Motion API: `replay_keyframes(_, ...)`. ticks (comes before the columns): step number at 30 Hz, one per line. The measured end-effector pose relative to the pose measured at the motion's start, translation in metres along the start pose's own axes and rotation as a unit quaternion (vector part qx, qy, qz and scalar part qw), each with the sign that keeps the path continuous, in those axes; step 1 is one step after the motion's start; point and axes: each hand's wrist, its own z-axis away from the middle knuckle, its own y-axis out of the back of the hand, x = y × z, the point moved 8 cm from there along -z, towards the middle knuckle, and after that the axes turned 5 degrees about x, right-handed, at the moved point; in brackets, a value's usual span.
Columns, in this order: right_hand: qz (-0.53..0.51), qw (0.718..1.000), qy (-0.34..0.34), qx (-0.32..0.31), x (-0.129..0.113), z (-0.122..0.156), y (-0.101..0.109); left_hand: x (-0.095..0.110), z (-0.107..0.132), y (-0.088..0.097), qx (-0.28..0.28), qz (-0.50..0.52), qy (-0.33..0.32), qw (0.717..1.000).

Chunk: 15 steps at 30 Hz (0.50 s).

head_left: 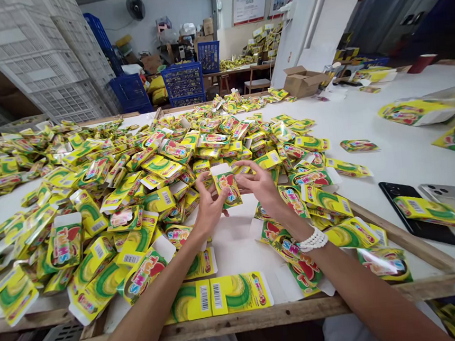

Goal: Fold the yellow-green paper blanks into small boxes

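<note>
A small printed candy box, green with a melon picture and a white flap raised at its top, is upright above the table. My left hand grips it, thumb across the front and fingers behind. My right hand, a white bead bracelet on its wrist, is at the box's right edge, fingers curved and apart; whether the fingertips press on it is hard to tell. Beneath my forearms, two yellow boxes lie end to end along the table's front edge. More boxes overlap under my right forearm.
A large heap of similar boxes spreads over the white table. At right are a black phone, a wooden strip and filled plastic bags. Behind stand a cardboard carton, blue crates and stacked white crates.
</note>
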Motion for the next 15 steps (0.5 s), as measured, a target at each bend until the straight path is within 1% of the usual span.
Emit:
replay_keyframes(3,0.026,0.999,0.045,-0.001,-0.009,0.004,-0.002,-0.003,0.0,-0.003,-0.026,-0.004,0.027,0.999)
replay_keyframes(5,0.026,0.998,0.051,0.006,-0.009,0.007,-0.002,-0.002,0.0,-0.005,-0.037,0.003,0.032,0.999)
replay_keyframes(9,0.007,0.997,0.064,0.045,-0.012,0.011,0.002,0.002,0.001,-0.007,-0.041,0.018,0.026,0.999)
replay_keyframes(13,0.019,0.995,0.08,0.048,-0.014,0.011,0.003,0.005,0.003,-0.008,-0.045,0.025,0.02,0.998)
replay_keyframes(15,0.024,0.995,0.079,0.049,-0.012,0.009,0.005,0.006,0.004,-0.011,-0.059,0.03,0.024,0.998)
